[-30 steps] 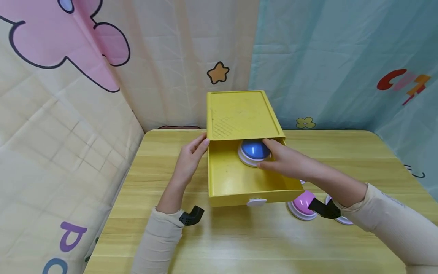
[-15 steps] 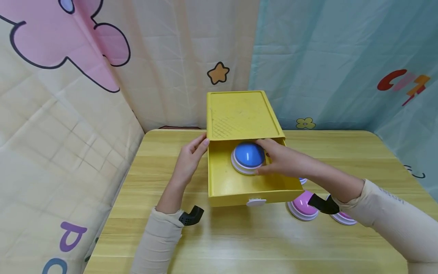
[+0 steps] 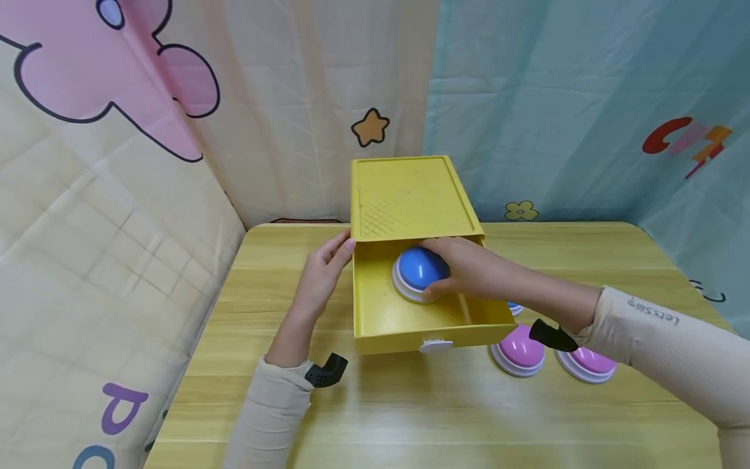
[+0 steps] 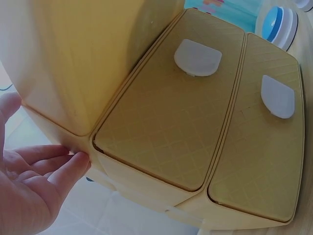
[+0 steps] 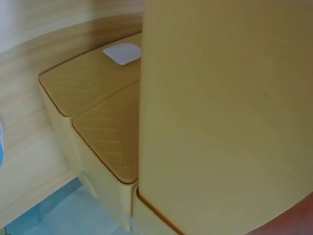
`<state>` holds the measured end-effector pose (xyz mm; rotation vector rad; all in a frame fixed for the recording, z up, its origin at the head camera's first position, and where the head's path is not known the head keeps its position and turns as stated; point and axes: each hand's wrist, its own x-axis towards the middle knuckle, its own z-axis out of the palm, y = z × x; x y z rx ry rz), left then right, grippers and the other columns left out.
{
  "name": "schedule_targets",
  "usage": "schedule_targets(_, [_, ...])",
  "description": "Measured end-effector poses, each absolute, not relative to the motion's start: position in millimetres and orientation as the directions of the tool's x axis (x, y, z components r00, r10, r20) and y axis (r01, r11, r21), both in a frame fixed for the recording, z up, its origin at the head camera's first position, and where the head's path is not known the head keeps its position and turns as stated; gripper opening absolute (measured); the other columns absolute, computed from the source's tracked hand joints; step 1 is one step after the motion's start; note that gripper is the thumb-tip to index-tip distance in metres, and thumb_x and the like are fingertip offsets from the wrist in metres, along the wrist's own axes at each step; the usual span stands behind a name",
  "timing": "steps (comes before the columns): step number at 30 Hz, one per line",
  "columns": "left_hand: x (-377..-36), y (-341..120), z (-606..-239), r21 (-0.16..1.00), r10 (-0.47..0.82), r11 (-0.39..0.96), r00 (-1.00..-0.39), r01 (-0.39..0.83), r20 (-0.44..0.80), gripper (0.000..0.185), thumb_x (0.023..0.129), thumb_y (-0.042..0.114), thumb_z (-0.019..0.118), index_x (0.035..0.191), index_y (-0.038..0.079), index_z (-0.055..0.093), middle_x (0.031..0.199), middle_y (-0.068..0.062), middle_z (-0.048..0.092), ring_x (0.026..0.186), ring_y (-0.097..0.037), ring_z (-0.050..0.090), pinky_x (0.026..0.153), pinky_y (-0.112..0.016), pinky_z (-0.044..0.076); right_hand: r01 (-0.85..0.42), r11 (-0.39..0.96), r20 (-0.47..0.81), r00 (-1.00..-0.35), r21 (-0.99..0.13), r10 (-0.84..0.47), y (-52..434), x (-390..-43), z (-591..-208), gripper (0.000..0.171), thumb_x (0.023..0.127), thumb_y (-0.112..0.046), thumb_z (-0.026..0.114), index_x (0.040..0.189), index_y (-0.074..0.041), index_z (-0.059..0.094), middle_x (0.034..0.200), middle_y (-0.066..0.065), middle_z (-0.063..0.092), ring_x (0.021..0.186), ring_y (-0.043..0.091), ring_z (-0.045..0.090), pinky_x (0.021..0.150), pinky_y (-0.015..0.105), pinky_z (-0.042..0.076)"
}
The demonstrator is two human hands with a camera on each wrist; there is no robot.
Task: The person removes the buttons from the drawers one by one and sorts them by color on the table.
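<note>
A yellow drawer cabinet point(image 3: 413, 195) stands on the table with its top drawer point(image 3: 410, 337) pulled out. Inside that drawer sits a blue-domed buzzer button point(image 3: 419, 266) on a white base. My right hand point(image 3: 469, 266) reaches over the drawer's right side and grips the button between thumb and fingers. In the right wrist view the drawer's side wall point(image 5: 225, 112) hides this hand almost wholly. My left hand point(image 3: 321, 273) touches the cabinet's left side with its fingers fairly straight. Seen from the left wrist, those fingertips point(image 4: 80, 159) rest at the cabinet's edge beside the open drawer.
Two pink buzzer buttons, a nearer one point(image 3: 521, 347) and one farther right point(image 3: 588, 362), lie right of the cabinet, with a blue button point(image 3: 515, 308) partly hidden behind the drawer. Two lower drawers, an upper point(image 4: 161, 112) and a lower point(image 4: 259, 152), are closed. Printed curtains hang behind the table.
My right hand has moved left and toward the front of the drawer, bringing the blue buzzer button out from under the cabinet's top. The left hand has stayed in place.
</note>
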<state>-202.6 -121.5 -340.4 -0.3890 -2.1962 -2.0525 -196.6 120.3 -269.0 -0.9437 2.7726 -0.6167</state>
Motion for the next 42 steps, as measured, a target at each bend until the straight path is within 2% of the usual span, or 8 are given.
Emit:
schedule_targets(8, [-202.7,-122.2,-340.7,0.966,0.108,0.058,-0.964,0.251,0.244,0.056,0.09,0.038,0.052,0.133,0.003,0.043,0.132,-0.005,0.046,0.117,-0.013,0.044,0.096,-0.028,0.037,-0.518,0.703,0.015,-0.81,-0.487,-0.587,127.7,-190.6,-268.5,0.073,0.067,-0.023,0.08,0.128,-0.004,0.047,0.123,0.009,0.049,0.106,0.024,0.048,0.091,0.041,0.042])
schedule_targets(16, [-203.5,-123.1,-341.4,0.967,0.111,0.063,-0.964,0.248,0.24,0.055,0.091,0.038,0.051,0.133,0.003,0.043,0.132,-0.005,0.045,0.117,-0.014,0.044,0.096,-0.029,0.037,-0.533,0.631,0.058,-0.787,-0.564,-0.614,142.9,-176.1,-245.4,0.072,0.066,-0.023,0.081,0.127,-0.003,0.048,0.12,0.009,0.052,0.101,0.025,0.051,0.084,0.04,0.047])
schedule_targets(22, [-204.5,-123.0,-342.0,0.964,0.11,0.06,-0.961,0.26,0.252,0.055,0.091,0.038,0.051,0.133,0.003,0.043,0.132,-0.007,0.045,0.117,-0.014,0.044,0.096,-0.03,0.038,-0.539,0.604,0.11,-0.792,-0.588,-0.6,162.3,-166.9,-219.7,0.072,0.068,-0.025,0.079,0.128,-0.004,0.047,0.122,0.011,0.05,0.103,0.027,0.051,0.089,0.047,0.042])
schedule_targets(24, [-204.4,-122.8,-341.9,0.964,0.109,0.056,-0.961,0.26,0.253,0.054,0.091,0.036,0.051,0.133,0.003,0.043,0.132,-0.007,0.045,0.118,-0.014,0.044,0.096,-0.03,0.037,-0.526,0.619,0.118,-0.809,-0.583,-0.576,170.7,-164.4,-211.8,0.073,0.069,-0.027,0.078,0.13,-0.004,0.046,0.123,0.012,0.05,0.105,0.028,0.05,0.091,0.046,0.041])
schedule_targets(28, [-203.8,-121.8,-341.1,0.966,0.117,0.038,-0.962,0.254,0.249,0.05,0.092,0.031,0.051,0.133,0.002,0.043,0.132,-0.007,0.044,0.118,-0.015,0.043,0.097,-0.03,0.037,-0.447,0.675,0.119,-0.872,-0.587,-0.474,192.0,-161.7,-202.4,0.071,0.07,-0.024,0.078,0.131,-0.01,0.046,0.123,0.008,0.05,0.106,0.025,0.05,0.083,0.023,0.046])
schedule_targets(31, [-202.9,-121.6,-340.0,0.969,0.127,0.024,-0.962,0.245,0.241,0.047,0.093,0.027,0.05,0.132,0.002,0.042,0.132,-0.008,0.044,0.118,-0.016,0.043,0.097,-0.03,0.036,-0.361,0.71,0.097,-0.918,-0.605,-0.384,212.5,-163.1,-202.8,0.071,0.07,-0.02,0.078,0.133,-0.014,0.044,0.124,0.007,0.049,0.106,0.026,0.05,0.072,0.009,0.044])
schedule_targets(38, [-190.4,-118.9,-322.0,0.969,0.128,0.056,-0.964,0.241,0.233,0.044,0.095,0.019,0.047,0.132,-0.004,0.039,0.133,-0.014,0.042,0.12,-0.02,0.042,0.097,-0.031,0.036,-0.196,0.783,0.043,-0.976,-0.591,-0.212,264.7,-179.7,-225.7,0.074,0.077,-0.026,0.072,0.138,-0.009,0.034,0.125,0.02,0.043,0.107,0.043,0.045,0.065,0.009,0.045])
schedule_targets(42, [-189.7,-119.1,-320.8,0.965,0.127,0.055,-0.961,0.255,0.247,0.045,0.095,0.02,0.047,0.132,-0.004,0.04,0.133,-0.014,0.042,0.12,-0.02,0.042,0.097,-0.031,0.036,-0.13,0.808,-0.009,-0.986,-0.574,-0.165,291.3,-191.8,-247.3,0.077,0.08,-0.03,0.069,0.139,-0.003,0.028,0.124,0.025,0.039,0.107,0.047,0.043,0.067,0.023,0.049])
